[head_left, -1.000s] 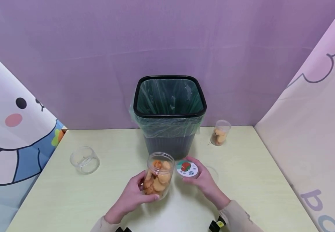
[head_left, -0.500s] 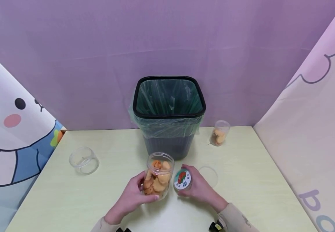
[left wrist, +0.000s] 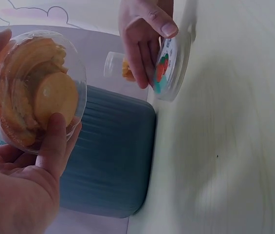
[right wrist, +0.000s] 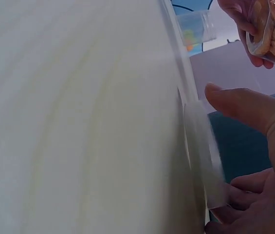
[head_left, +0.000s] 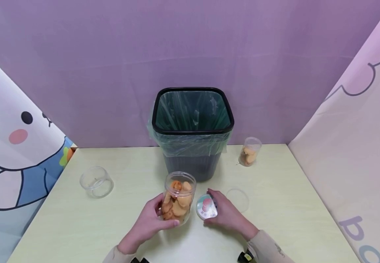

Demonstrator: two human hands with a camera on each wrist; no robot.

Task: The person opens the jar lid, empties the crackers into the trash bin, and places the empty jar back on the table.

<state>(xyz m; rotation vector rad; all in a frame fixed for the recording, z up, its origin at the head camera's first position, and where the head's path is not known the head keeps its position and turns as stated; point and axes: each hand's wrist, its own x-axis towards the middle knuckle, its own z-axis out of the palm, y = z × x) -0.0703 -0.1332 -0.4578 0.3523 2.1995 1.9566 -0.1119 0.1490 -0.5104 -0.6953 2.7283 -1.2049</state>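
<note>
Gripping the cookie jar (head_left: 178, 202) is the left hand (head_left: 151, 218); the right hand (head_left: 228, 214), its hold unclear, is seemingly setting down the printed lid (head_left: 204, 207), probably needing release

Two cookie tubs (head_left: 178, 204) (head_left: 249, 156), one other clear tub (head_left: 96, 183), one printed lid (head_left: 206, 207), one faint clear disc (head_left: 237, 200), one bin (head_left: 191, 166), plus two hands (head_left: 148, 218) (head_left: 226, 212) lol.

A right hand (head_left: 229, 213) covers part of a lid (head_left: 204, 206), whose printing is washed out by glare; the right wrist view blurs it. A jar (head_left: 177, 204) hides some of the left hand's (head_left: 151, 219) fingers. A bin (head_left: 191, 166) blocks the middle of the back edge of the table (head_left: 51, 219), whose front edge is cut off, as are the sleeves (head_left: 117, 255).
</note>
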